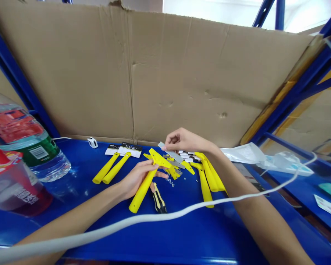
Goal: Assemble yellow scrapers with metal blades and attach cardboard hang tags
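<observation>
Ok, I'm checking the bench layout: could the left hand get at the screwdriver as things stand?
Probably yes. The left hand is holding a yellow handle, so it would need to free up first, but the screwdriver lies close by on the blue shelf, with nothing visible between them.

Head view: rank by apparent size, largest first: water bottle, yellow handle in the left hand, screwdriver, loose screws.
Water bottle, though nearness to the camera inflates it; yellow handle; black-and-yellow screwdriver, partly hidden; loose screws.
</observation>
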Action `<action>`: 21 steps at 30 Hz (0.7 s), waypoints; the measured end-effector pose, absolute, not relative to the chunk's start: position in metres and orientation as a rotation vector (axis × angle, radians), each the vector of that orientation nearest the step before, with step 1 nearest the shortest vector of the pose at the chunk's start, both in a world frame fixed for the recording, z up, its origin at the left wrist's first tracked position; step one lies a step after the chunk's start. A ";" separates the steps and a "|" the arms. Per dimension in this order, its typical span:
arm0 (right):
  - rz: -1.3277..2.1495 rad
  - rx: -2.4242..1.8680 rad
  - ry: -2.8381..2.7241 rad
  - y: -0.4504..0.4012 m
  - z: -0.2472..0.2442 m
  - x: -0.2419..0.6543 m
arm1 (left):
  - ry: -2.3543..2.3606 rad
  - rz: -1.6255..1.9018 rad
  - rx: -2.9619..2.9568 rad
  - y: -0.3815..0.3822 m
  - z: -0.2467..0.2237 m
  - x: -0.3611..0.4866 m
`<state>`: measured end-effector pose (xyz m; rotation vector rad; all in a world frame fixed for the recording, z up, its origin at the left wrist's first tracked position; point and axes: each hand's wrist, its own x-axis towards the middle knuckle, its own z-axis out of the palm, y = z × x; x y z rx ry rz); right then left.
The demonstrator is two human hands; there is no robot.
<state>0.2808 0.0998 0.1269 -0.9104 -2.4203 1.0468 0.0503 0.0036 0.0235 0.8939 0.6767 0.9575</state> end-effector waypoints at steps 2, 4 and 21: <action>1.070 -0.880 -2.454 0.100 0.125 0.277 | 0.667 0.947 0.925 0.003 0.023 0.050; 1.058 -0.864 -2.473 0.100 0.123 0.274 | 0.657 0.935 0.955 0.003 0.023 0.050; 0.931 -0.894 -2.644 0.088 0.106 0.252 | 0.786 0.928 1.018 0.005 0.013 0.051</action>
